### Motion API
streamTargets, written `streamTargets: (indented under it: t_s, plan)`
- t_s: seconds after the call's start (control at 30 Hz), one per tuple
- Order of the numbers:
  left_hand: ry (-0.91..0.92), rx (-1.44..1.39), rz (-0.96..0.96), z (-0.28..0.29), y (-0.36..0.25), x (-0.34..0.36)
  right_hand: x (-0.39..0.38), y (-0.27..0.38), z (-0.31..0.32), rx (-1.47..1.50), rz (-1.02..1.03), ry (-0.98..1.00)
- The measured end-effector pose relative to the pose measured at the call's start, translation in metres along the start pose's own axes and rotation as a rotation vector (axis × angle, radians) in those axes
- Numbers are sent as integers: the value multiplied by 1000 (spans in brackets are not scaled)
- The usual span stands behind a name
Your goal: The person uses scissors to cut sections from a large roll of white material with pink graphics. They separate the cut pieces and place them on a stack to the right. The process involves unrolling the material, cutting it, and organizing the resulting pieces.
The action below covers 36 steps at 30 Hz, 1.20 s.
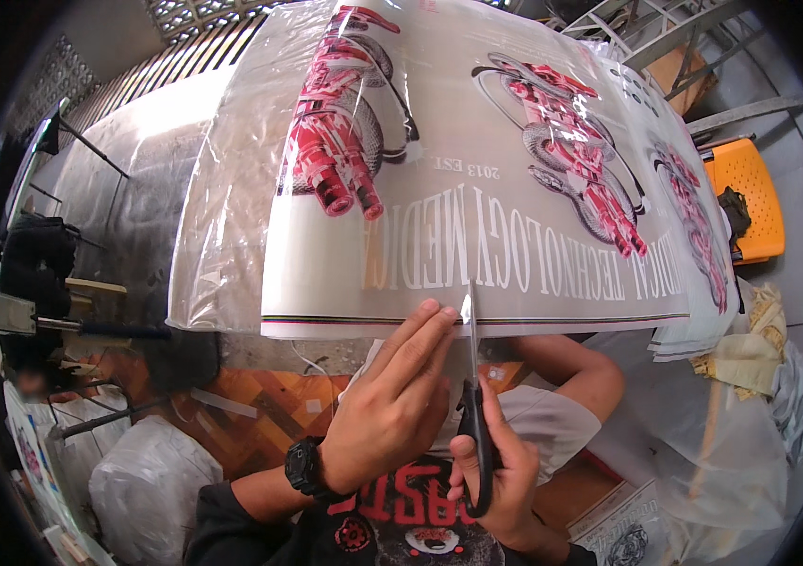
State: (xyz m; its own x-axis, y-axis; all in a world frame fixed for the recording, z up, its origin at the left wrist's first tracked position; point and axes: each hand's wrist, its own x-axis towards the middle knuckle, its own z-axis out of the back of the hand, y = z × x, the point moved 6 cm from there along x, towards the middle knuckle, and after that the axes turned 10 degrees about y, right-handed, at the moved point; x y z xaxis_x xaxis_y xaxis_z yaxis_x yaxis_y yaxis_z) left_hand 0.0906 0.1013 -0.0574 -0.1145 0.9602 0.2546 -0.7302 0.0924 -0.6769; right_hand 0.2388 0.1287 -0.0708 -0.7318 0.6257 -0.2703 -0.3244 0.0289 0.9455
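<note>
Black-handled scissors, clasped by the right hand, overlap film the left hand touches, grip unclear.

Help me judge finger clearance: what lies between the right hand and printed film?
In the head view, black-handled scissors reach from the right hand to the printed film.

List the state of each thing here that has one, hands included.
Printed sheet: spread out; whether cut, hard to tell.
Scissors: held, blades at the sheet's near edge; how far open, unclear.
Right hand: closed on the scissors' handle.
Left hand: fingers extended over the sheet's near edge.
Wristwatch: strapped on at the left wrist.
Clear plastic film: wrinkled, sticking out past the sheet's left side.
Translucent plastic bundle: crumpled, bulging.
</note>
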Motion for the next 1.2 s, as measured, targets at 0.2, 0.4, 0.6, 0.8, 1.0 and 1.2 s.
streamTargets:
  t_s: [0.2,0.4,0.6,0.8,1.0,1.2]
  plan:
    - [-19,-16,-8,-1,2,-2,8,3,1,39,6,-18]
    - [-14,-40,-14,-1,3,-1,22,8,4,53,-21,-44]
    - [9,-39,-16,2,3,0,38,16,8,26,-2,-55]
    - [7,-9,-44,-1,3,0,57,19,11,11,35,-72]
    - [3,-13,-62,0,4,0,73,25,16,54,3,-83]
    - [5,-28,-61,0,4,0,82,30,17,90,-3,-95]
